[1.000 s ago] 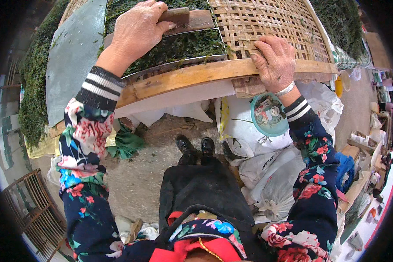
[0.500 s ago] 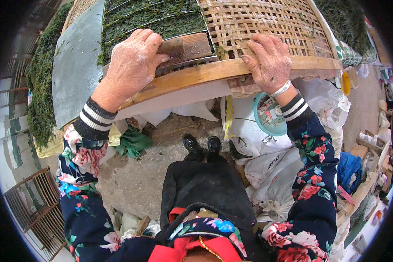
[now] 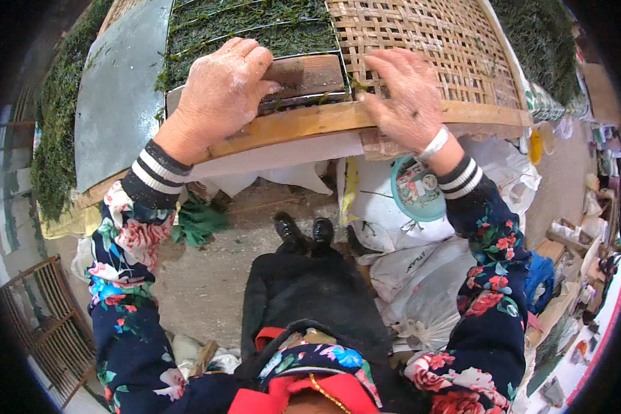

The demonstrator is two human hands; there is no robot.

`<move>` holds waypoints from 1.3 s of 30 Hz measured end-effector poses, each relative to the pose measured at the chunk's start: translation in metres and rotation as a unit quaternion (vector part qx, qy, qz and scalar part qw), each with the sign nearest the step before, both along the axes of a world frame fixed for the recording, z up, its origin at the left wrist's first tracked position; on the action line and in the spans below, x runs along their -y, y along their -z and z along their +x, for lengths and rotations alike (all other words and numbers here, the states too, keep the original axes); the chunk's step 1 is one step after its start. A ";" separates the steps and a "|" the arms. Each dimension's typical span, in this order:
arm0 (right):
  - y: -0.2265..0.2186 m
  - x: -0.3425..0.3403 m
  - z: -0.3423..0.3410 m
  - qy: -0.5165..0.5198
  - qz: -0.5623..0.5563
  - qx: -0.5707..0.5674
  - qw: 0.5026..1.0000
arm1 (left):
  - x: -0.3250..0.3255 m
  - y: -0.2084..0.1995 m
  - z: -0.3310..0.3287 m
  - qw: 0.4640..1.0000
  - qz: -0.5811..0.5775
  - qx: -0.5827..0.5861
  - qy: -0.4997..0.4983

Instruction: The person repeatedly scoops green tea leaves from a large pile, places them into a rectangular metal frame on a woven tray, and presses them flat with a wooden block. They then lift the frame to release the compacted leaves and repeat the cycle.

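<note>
- At the bottom of the frame, nearest me, was my black apron point(image 3: 310, 290), with my flowered sleeves point(image 3: 134, 290) rising along both sides.
- My left hand point(image 3: 221, 90), upper left of centre, was closed around a wooden block point(image 3: 303, 74), thumb on the near side and fingers curled over the top.
- My right hand point(image 3: 408, 96), upper right of centre, was spread wide and held nothing, thumb apart from the fingers. It was over the near edge of the woven mat; I could not tell whether it touched. A white bracelet point(image 3: 432, 143) circled that wrist.
- The block lay at the near end of a thin metal frame point(image 3: 317, 99), top centre, just behind a long wooden rail point(image 3: 297, 125).
- Beyond the block, dark green leaves point(image 3: 248, 34) filled the frame between its cross strips.
- To the left of these lay a grey sheet point(image 3: 121, 96); to the right, the woven mat point(image 3: 428, 34).
- Lower down, right of centre, a pale blue basin point(image 3: 397, 190) sat on a white sack point(image 3: 366, 186), near a clear plastic bag point(image 3: 421, 303).
- My black shoes point(image 3: 322, 229) stood mid-frame on the grey floor point(image 3: 207, 290), with a green cloth point(image 3: 200, 222) to their left.
- Farther out, a slatted rack point(image 3: 48, 331) leaned at lower left, and a leafy heap point(image 3: 535, 48) filled the upper right.
</note>
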State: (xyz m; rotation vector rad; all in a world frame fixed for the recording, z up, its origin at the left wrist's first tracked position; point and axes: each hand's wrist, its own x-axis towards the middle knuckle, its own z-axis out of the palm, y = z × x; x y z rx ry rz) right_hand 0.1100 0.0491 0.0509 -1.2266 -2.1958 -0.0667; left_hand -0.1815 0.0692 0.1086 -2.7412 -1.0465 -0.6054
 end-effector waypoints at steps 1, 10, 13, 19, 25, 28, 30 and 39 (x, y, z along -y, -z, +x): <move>-0.002 -0.004 -0.008 -0.019 -0.014 -0.001 1.000 | -0.001 -0.002 -0.001 1.000 0.001 0.016 0.000; -0.029 -0.016 0.007 -0.130 -0.074 -0.136 0.979 | -0.002 -0.018 -0.021 0.986 -0.044 0.158 -0.010; -0.027 -0.008 0.031 -0.083 -0.022 -0.015 0.996 | 0.000 -0.009 -0.014 0.997 -0.013 0.079 -0.007; 0.007 0.013 0.062 -0.023 -0.021 0.155 0.987 | 0.002 0.003 -0.002 1.000 -0.008 0.010 0.014; 0.032 0.008 0.061 -0.013 0.049 0.188 0.981 | 0.006 0.003 0.003 0.999 -0.019 -0.039 -0.014; 0.035 0.008 0.061 -0.008 0.049 0.196 0.979 | 0.006 0.004 0.005 0.998 -0.028 -0.051 -0.023; 0.035 0.009 0.060 -0.011 0.053 0.190 0.980 | 0.005 0.004 0.006 0.997 -0.036 -0.056 -0.025; 0.034 0.007 0.057 -0.020 0.068 0.160 0.985 | -0.001 0.000 0.005 0.997 -0.043 -0.058 -0.022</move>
